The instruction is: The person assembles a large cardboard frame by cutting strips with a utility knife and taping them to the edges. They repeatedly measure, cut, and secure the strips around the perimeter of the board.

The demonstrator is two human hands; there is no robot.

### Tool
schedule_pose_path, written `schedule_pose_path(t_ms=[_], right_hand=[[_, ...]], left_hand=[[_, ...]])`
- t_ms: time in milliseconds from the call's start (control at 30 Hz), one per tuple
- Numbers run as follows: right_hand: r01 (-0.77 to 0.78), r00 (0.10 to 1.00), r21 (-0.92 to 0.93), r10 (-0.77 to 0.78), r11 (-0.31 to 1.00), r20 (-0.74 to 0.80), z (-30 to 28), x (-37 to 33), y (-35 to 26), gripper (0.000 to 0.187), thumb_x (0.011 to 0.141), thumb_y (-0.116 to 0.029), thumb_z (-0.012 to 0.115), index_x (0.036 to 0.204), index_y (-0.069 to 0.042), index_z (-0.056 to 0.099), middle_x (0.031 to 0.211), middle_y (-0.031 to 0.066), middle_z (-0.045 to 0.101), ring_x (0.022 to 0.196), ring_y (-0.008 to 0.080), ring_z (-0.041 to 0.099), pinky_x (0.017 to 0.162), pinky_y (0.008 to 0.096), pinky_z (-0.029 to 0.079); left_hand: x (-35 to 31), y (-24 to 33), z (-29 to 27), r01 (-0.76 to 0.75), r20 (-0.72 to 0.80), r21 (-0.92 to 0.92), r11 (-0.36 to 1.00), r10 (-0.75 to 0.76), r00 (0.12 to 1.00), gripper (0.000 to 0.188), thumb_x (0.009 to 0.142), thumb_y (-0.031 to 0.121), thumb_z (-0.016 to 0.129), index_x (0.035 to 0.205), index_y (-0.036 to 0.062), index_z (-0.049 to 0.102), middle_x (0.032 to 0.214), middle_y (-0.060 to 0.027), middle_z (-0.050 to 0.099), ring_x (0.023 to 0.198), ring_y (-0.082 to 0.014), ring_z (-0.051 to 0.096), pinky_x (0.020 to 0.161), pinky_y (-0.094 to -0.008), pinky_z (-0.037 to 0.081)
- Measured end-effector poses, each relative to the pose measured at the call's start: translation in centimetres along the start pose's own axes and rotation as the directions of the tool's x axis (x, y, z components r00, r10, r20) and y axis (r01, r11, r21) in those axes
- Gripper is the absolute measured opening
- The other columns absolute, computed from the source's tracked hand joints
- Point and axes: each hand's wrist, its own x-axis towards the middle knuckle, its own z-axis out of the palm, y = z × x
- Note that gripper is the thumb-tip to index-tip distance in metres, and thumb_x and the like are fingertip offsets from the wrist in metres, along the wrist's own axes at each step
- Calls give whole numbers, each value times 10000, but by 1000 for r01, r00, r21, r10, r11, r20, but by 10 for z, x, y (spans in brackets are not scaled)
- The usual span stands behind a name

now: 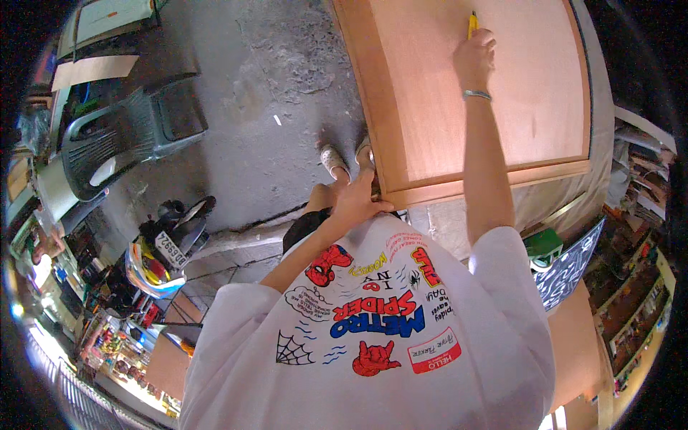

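Observation:
A large flat wooden panel, with a pinkish-tan face and a brown border, lies in front of me to the right. My right hand reaches over its far part, fingers wrapped around a yellow utility knife that points away from me. Whether the blade touches the panel cannot be told. Close to my body, my left hand is at the panel's near left corner. Its thumb and fingers are spread, and nothing shows in them.
Grey concrete floor stretches left of the panel. A dark plastic chair lies there, with a motorbike's rear nearer me. At right are a green container, a patterned dark sheet and cluttered shelves.

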Motion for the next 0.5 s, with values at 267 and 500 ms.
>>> schedule_pose_path(t_ms=[267,500], right_hand=[[-82,946,471,-81,878,315,-139,-218,6,397,1073,-154,543,1440,-48,438,990,222,702,804,345,705,680,449,551],[86,912,239,-173,967,373,-132,-404,-4,450,1007,-186,619,1435,-87,522,1068,195,734,684,411,712,572,501,582]], left_hand=[[-4,-12,-10,33,56,15,999,-34,998,724,903,502,764,1414,62,501,1027,-303,656,956,-505,682,781,-534,565],[-28,-36,12,-307,-298,5,952,294,908,586,896,329,775,1424,138,605,1127,-208,715,1068,-408,682,801,-473,595]])
